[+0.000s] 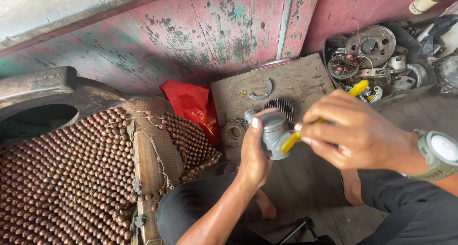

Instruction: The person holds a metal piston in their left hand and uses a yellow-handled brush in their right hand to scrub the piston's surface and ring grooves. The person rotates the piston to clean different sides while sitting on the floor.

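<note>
Left grip (255,149) holds one piston (273,133); right grip (350,133) one yellow tool (292,141).

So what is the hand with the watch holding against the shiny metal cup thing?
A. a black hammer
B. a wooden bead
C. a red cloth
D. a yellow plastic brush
D. The right hand, the one wearing the watch, grips a yellow plastic brush whose end rests on the grey metal piston that the left hand holds up.
</note>
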